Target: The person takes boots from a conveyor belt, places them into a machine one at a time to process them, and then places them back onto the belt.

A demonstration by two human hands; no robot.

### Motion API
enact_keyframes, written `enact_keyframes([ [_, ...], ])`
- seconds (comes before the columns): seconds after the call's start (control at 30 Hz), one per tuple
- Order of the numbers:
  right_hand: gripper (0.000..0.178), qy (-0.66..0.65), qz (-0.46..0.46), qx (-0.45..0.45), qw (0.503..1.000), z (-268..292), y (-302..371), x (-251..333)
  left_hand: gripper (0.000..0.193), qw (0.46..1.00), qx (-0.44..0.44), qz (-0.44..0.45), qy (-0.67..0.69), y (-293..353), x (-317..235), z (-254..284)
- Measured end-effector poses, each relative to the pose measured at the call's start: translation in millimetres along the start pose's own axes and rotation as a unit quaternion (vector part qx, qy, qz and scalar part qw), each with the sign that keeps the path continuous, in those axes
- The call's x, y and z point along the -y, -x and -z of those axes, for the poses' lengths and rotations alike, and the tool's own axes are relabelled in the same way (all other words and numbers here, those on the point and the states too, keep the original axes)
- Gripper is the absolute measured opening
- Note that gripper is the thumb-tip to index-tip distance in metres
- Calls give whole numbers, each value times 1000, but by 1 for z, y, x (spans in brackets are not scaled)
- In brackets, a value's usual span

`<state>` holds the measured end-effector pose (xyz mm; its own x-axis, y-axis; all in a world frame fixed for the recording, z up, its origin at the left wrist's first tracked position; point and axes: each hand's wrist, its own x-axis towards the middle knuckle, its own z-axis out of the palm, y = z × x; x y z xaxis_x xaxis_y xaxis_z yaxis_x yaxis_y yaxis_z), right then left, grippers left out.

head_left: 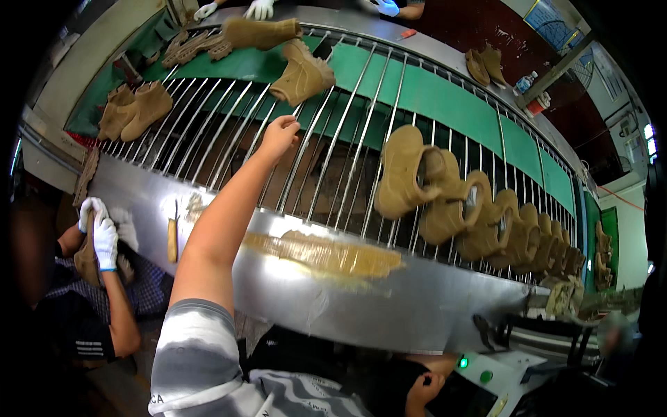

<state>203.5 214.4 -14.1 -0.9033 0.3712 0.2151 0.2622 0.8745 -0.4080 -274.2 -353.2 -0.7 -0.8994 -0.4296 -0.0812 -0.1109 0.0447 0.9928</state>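
Note:
My left hand [278,135] reaches out over a rack of metal rods [347,132], fingers loosely apart and holding nothing. It is nearest to a tan suede boot [302,73] lying on the rods just beyond it, without touching it. My right hand [424,389] stays low near the bottom edge against dark clothing, fingers curled; whether it grips anything is hidden. To the right a long row of tan boots [445,201] hangs on the rods.
A green belt [431,90] runs under the rods. Below is a steel apron [389,313] with a yellowish smear [326,254]. More boots [135,111] lie at left. A co-worker's white-gloved hands [104,236] hold a boot piece; other gloved hands [260,8] work at the top.

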Motion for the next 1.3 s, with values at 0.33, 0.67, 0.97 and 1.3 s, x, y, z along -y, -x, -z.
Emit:
enact_keyframes([
  [0.33,2,14,45,-19,999,3,-29,45,25,974,-146,108,135,-148,53,-33],
  [0.67,8,-4,-52,3,999,1,2,23,33,896,56,-100,-430,34,-130,-14],
  [0.97,63,-695,-251,398,544,37,43,139,28,872,330,-90,-351,305,-278,10],
  [1.3,77,-882,-130,233,388,146,76,172,32,638,591,-359,-340,547,-315,-34],
])
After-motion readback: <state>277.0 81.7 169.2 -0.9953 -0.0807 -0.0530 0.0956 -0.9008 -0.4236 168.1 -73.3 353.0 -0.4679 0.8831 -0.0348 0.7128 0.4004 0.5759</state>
